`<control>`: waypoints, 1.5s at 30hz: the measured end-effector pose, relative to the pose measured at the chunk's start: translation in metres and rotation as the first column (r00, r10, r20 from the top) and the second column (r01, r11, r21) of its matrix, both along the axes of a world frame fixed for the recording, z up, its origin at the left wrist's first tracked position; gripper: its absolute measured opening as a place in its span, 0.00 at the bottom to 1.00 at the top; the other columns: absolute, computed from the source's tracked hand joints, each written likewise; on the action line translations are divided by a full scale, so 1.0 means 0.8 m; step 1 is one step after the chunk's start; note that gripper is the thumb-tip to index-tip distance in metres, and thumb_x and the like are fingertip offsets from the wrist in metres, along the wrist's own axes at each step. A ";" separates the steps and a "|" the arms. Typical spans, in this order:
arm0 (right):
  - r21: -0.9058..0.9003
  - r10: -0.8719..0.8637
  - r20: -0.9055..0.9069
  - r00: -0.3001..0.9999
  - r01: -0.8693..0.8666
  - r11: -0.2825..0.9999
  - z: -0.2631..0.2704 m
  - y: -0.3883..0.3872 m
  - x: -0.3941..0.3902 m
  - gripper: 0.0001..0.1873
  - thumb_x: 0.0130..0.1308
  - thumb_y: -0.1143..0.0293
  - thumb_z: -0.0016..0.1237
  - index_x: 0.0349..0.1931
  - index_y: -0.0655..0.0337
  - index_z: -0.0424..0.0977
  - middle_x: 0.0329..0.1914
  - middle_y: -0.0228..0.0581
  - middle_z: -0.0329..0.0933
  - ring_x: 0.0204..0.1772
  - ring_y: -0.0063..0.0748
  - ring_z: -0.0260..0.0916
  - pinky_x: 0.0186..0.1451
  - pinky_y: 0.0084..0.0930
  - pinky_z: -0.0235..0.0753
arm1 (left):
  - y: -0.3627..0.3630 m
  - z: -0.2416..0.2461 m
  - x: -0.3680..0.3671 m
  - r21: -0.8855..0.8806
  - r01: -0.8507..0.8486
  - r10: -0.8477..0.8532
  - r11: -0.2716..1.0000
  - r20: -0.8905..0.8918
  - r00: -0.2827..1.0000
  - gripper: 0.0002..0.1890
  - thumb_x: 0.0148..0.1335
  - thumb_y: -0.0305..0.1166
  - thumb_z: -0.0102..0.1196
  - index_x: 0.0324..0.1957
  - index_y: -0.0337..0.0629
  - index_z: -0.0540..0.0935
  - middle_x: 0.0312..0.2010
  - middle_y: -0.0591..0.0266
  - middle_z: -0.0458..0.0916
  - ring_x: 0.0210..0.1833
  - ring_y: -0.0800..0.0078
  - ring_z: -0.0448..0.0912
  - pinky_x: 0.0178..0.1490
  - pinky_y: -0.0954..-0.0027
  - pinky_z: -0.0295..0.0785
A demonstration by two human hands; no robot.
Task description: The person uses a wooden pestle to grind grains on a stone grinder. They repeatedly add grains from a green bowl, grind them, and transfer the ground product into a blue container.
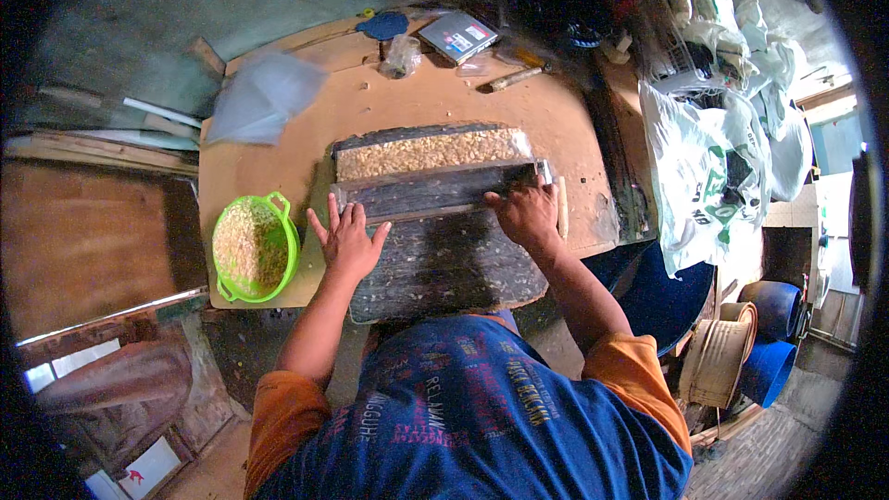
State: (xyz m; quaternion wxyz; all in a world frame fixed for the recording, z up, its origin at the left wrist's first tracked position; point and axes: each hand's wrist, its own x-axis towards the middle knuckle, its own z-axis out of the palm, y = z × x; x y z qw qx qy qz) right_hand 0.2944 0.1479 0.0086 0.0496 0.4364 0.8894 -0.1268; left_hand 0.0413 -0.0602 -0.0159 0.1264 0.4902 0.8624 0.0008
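Note:
A long, narrow rectangular frame (417,198) lies across a dark, worn board (444,264) in front of me. My right hand (524,215) grips its right end, with the thumb along the near side. My left hand (349,242) is at the left end, fingers spread, the fingertips over or against the frame's corner. Just beyond the frame rests a long slab of pale split beans or grains (430,153), seemingly wrapped in clear plastic. Left of my left hand stands a green plastic colander (295,250) holding more of the pale pieces, partly in shadow.
Clear plastic sheets (264,97) lie at the far left of the wooden table (417,104). A grey box (458,37), a clear plastic bag (401,57) and a wooden-handled tool (514,79) are at the back. White plastic bags (701,173) hang at right, above blue drums (767,368).

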 end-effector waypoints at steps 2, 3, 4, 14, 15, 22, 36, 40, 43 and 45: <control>0.061 0.028 0.088 0.996 -0.034 0.998 -0.009 0.005 0.000 0.37 0.75 0.36 0.35 0.51 0.63 0.83 0.60 0.53 0.78 0.70 0.56 0.63 0.71 0.54 0.58 | 0.002 0.004 0.001 -0.015 -0.012 0.012 1.000 0.004 1.000 0.40 0.71 0.61 0.46 0.67 0.31 0.73 0.71 0.48 0.70 0.83 0.49 0.44 0.78 0.28 0.21; 0.089 0.041 0.133 0.990 -0.053 0.995 -0.009 0.006 -0.003 0.37 0.75 0.36 0.34 0.52 0.62 0.83 0.59 0.50 0.79 0.69 0.55 0.63 0.71 0.54 0.58 | 0.002 0.005 0.001 -0.019 -0.014 0.014 1.000 0.009 1.000 0.40 0.72 0.61 0.46 0.67 0.31 0.73 0.71 0.49 0.70 0.83 0.49 0.44 0.78 0.28 0.22; 0.080 0.031 0.137 0.990 -0.042 0.996 -0.008 0.006 -0.005 0.36 0.75 0.37 0.35 0.52 0.62 0.83 0.59 0.50 0.79 0.69 0.54 0.64 0.71 0.53 0.58 | 0.001 0.005 0.001 -0.024 -0.018 0.018 1.000 0.014 1.000 0.40 0.72 0.60 0.46 0.68 0.31 0.72 0.71 0.49 0.70 0.83 0.49 0.44 0.78 0.28 0.22; -0.114 0.317 -0.133 0.939 -0.332 0.936 -0.007 -0.037 -0.073 0.32 0.74 0.37 0.39 0.56 0.55 0.79 0.59 0.45 0.77 0.66 0.48 0.69 0.67 0.50 0.62 | -0.065 -0.024 0.000 0.215 -0.158 0.150 0.964 0.055 0.987 0.41 0.70 0.55 0.53 0.79 0.52 0.56 0.79 0.39 0.50 0.82 0.40 0.47 0.79 0.33 0.38; -0.122 0.361 -0.159 0.919 -0.381 0.916 -0.011 -0.041 -0.085 0.31 0.74 0.38 0.40 0.58 0.55 0.78 0.61 0.45 0.76 0.66 0.48 0.69 0.67 0.50 0.63 | -0.068 -0.025 0.001 0.219 -0.178 0.165 0.959 0.078 0.983 0.41 0.70 0.54 0.53 0.79 0.53 0.56 0.79 0.40 0.49 0.82 0.40 0.47 0.79 0.34 0.38; -0.170 0.533 -0.332 0.778 -0.606 0.777 -0.027 -0.069 -0.161 0.32 0.76 0.39 0.39 0.59 0.58 0.78 0.65 0.49 0.74 0.68 0.56 0.68 0.69 0.53 0.67 | -0.072 -0.020 0.002 0.213 -0.240 0.203 0.947 0.179 0.963 0.40 0.72 0.53 0.51 0.80 0.54 0.54 0.80 0.42 0.47 0.81 0.39 0.47 0.79 0.35 0.38; -0.251 0.661 -0.195 0.725 -0.688 0.681 -0.027 -0.068 -0.206 0.33 0.74 0.35 0.36 0.55 0.53 0.81 0.58 0.49 0.76 0.64 0.57 0.69 0.65 0.52 0.69 | -0.077 -0.029 -0.007 0.361 -0.269 0.181 0.893 0.258 0.949 0.41 0.70 0.49 0.56 0.79 0.53 0.56 0.78 0.37 0.51 0.78 0.33 0.52 0.78 0.35 0.42; -0.190 0.670 -0.305 0.677 -0.733 0.654 -0.027 -0.077 -0.221 0.34 0.74 0.34 0.34 0.57 0.53 0.80 0.62 0.51 0.75 0.65 0.59 0.69 0.68 0.53 0.69 | -0.076 -0.033 -0.012 0.377 -0.250 0.173 0.892 0.226 0.959 0.39 0.70 0.49 0.55 0.79 0.51 0.57 0.77 0.35 0.55 0.77 0.33 0.55 0.78 0.36 0.46; -0.043 0.657 -0.417 0.628 -0.736 0.676 -0.049 -0.088 -0.230 0.34 0.74 0.35 0.33 0.59 0.52 0.78 0.67 0.52 0.72 0.68 0.61 0.68 0.71 0.54 0.67 | -0.075 -0.034 -0.015 0.385 -0.239 0.175 0.892 0.194 0.965 0.38 0.71 0.49 0.54 0.78 0.50 0.59 0.76 0.35 0.56 0.77 0.34 0.56 0.77 0.37 0.47; -0.122 0.676 -0.345 0.652 -0.745 0.656 -0.058 -0.087 -0.239 0.34 0.75 0.35 0.34 0.60 0.54 0.77 0.69 0.53 0.70 0.69 0.61 0.67 0.72 0.53 0.67 | -0.075 -0.033 -0.017 0.368 -0.212 0.171 0.905 0.141 0.975 0.37 0.71 0.49 0.53 0.78 0.50 0.61 0.76 0.35 0.57 0.77 0.34 0.57 0.78 0.38 0.48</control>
